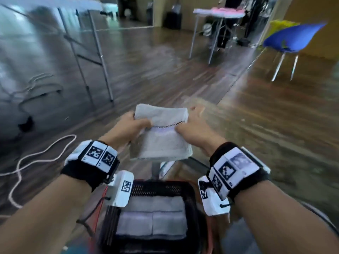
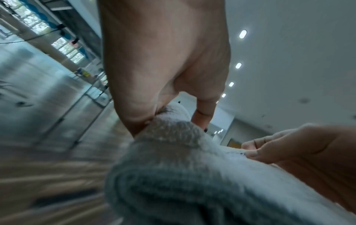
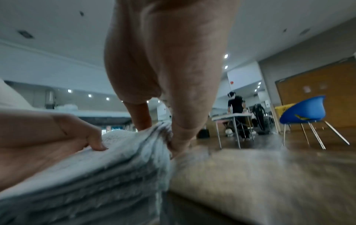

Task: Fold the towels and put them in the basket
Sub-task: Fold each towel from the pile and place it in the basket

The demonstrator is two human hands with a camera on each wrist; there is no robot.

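Note:
A folded white towel point(image 1: 161, 132) hangs in the air between both hands, above and beyond the basket. My left hand point(image 1: 135, 125) grips its left edge, thumb on top, and my right hand point(image 1: 187, 125) grips its right edge. The left wrist view shows the towel point(image 2: 183, 175) bunched under my left hand point(image 2: 154, 115). In the right wrist view its stacked layers point(image 3: 108, 167) are pinched by my right hand point(image 3: 167, 134). The black mesh basket point(image 1: 190, 193) sits low in the head view with folded white towels point(image 1: 152, 219) lying flat inside.
A blue chair point(image 1: 291, 39) stands at the right on the wooden floor. A folding table point(image 1: 218, 13) with a person behind it is far ahead. Metal table legs point(image 1: 99, 57) stand at the left, and a white cable point(image 1: 38, 156) loops across the floor.

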